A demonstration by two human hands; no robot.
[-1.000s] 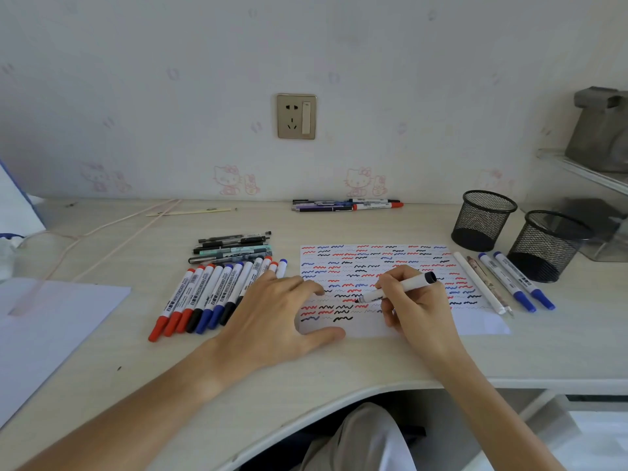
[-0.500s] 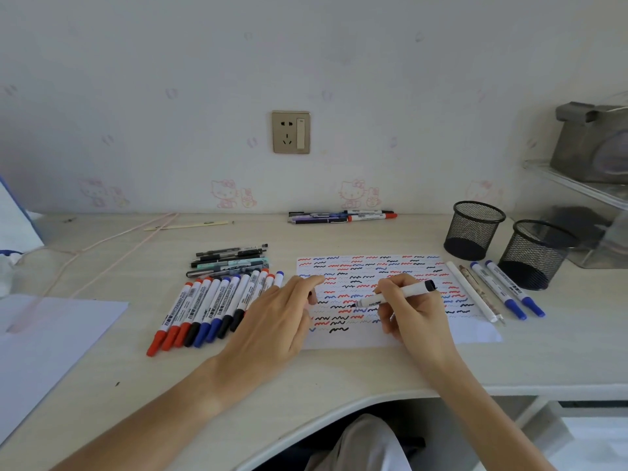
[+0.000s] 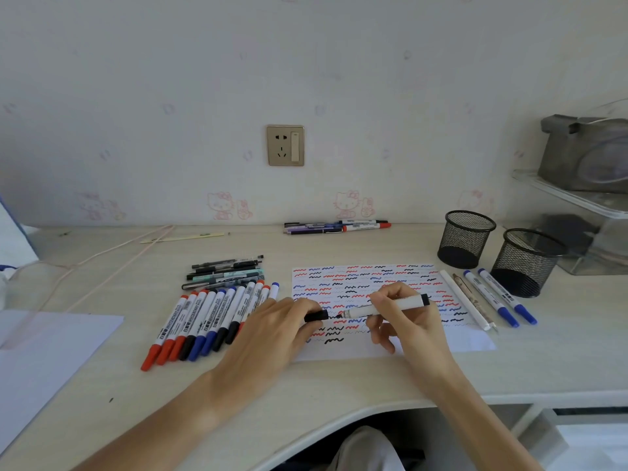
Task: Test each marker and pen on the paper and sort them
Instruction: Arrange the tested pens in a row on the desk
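Note:
The paper (image 3: 452, 345), covered in red, blue and black squiggles, lies on the desk before me. My right hand (image 3: 407, 321) grips a white marker with a black end (image 3: 387, 309), held level just above the paper, tip pointing left. My left hand (image 3: 272, 329) pinches a black cap (image 3: 316, 316) a short gap from that tip. Left of the paper lies a row of several red, blue and black whiteboard markers (image 3: 207, 321), with dark pens (image 3: 224, 271) behind them. Right of the paper lie a white pen, a patterned pen and two blue markers (image 3: 492, 299).
Two black mesh cups (image 3: 465, 237) (image 3: 525, 263) stand at the back right, beside a clear shelf. More pens (image 3: 336, 227) lie against the wall. A white sheet (image 3: 44, 355) lies at the left. A pink cord (image 3: 112, 249) crosses the desk's back left.
The right hand lifted the marker tip off the paper and levelled it. The left hand left the paper and now holds the black cap near the tip. The camera tilted down.

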